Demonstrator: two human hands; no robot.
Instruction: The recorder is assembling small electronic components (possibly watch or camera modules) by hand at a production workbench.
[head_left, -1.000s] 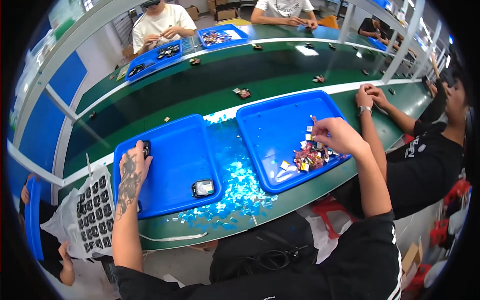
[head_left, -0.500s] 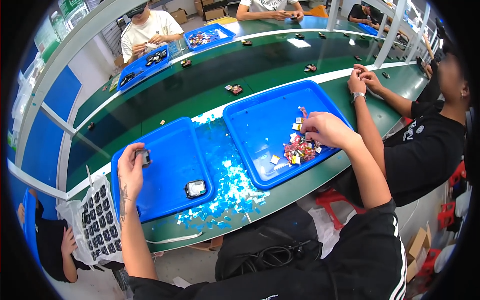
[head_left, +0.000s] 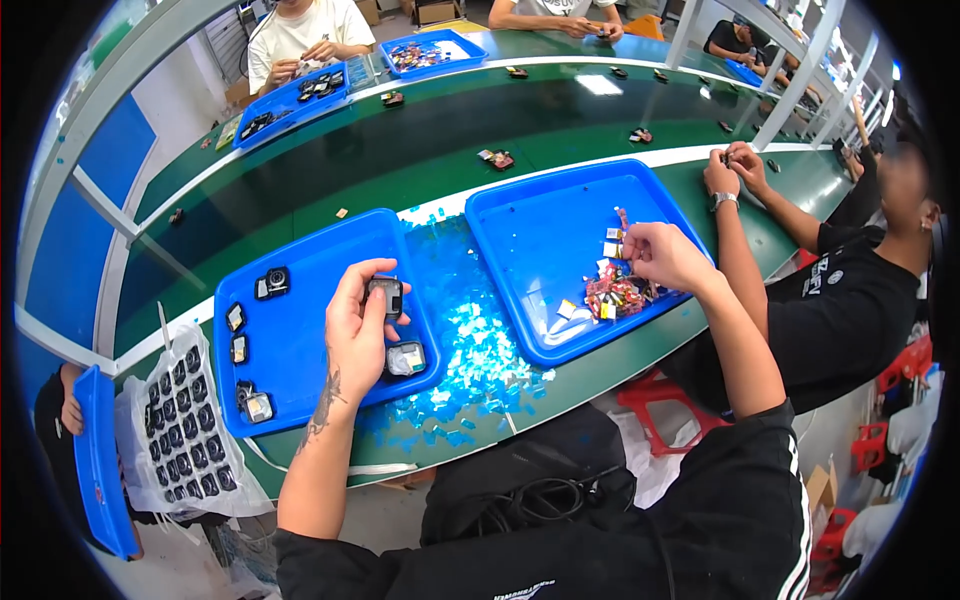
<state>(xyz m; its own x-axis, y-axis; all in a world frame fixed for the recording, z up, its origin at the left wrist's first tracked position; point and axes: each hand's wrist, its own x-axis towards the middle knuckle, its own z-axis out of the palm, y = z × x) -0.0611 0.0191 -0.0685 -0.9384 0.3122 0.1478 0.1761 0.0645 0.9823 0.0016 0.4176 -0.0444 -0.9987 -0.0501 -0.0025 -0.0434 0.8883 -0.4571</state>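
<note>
My left hand (head_left: 355,335) is closed round a small black device casing (head_left: 388,298) and holds it above the left blue tray (head_left: 330,250). Just below its fingers, a similar casing with a pale face (head_left: 405,358) lies in that tray. Along the tray's left side are several more, among them a black one with a round lens (head_left: 271,283). Over the right blue tray (head_left: 530,220), my right hand (head_left: 665,257) has its fingers pinched at a heap of small reddish circuit parts with white and yellow pieces (head_left: 612,290). What the fingertips hold is hidden.
Small blue film scraps (head_left: 475,350) litter the bench between the trays. A white moulded tray of black parts (head_left: 190,430) stands at left. Beyond runs a green belt (head_left: 420,150) carrying small assemblies (head_left: 496,159). A co-worker's hands (head_left: 735,170) work close at right.
My left hand has moved right across the left tray with the casing, uncovering several casings on the tray's left side. My right hand stays at the heap. The whole view has shifted slightly.
</note>
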